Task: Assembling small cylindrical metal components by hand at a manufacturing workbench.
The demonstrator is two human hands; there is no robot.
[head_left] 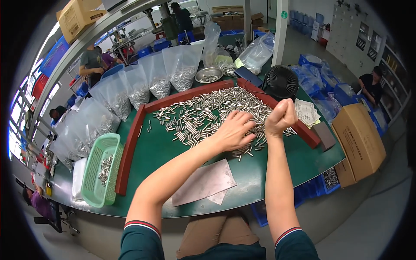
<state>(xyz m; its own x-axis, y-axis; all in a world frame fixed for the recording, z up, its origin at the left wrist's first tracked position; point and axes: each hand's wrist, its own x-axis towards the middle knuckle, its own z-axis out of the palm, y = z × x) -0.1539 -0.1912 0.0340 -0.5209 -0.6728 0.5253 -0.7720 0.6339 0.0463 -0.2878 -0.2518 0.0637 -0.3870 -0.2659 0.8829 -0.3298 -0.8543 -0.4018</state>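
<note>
A wide heap of small silvery metal pins (195, 117) covers the green tabletop (151, 158) inside a red-brown frame (130, 151). Over the near side of the heap, my left hand (236, 131) is open, palm down, its fingers spread and bent at the pins. I cannot tell whether it has picked any up. To its right, my right hand (281, 118) is held as a closed fist near the frame's right side. Whatever that fist may hold is hidden. A stained pale sheet (203, 182) lies below my left forearm.
A light green basket (93, 173) with some pins stands left of the frame. Clear bags (182, 65) of pins line the far and left edges. A metal bowl (209, 75), a black fan (281, 82) and papers (306, 113) sit around the frame. A cardboard box (359, 143) stands at right.
</note>
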